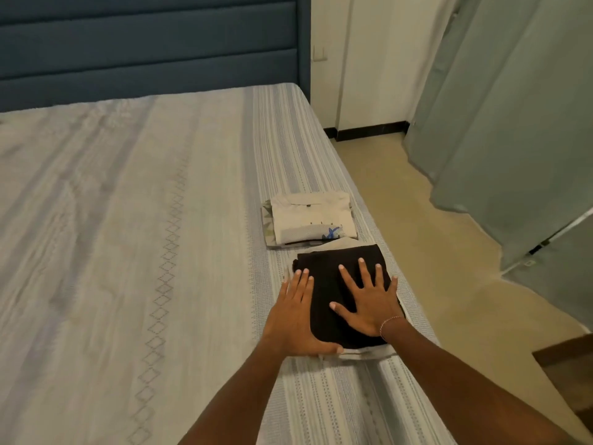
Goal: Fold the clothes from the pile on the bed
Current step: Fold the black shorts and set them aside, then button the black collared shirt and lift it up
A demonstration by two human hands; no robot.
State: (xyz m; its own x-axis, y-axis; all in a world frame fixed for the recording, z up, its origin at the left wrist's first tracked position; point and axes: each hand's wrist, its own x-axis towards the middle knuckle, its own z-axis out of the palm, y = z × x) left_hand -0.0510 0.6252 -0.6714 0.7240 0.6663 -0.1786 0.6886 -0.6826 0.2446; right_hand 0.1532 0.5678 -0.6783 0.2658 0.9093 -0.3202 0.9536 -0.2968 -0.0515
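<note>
Left hand (296, 311): fingers straight, flat against left edge of folded black cloth garment (345, 295) | Right hand (369, 300): fingers spread, palm pressing garment's top | Garment: atop pale folded cloth (365, 354), near right edge of striped grey-white bed (144, 236) | Beyond, just beside: folded cream printed shirt stack (309, 221)

matt black cloth garment (337, 284), woven bedspread (128, 236), padded fabric headboard (144, 43)
</note>
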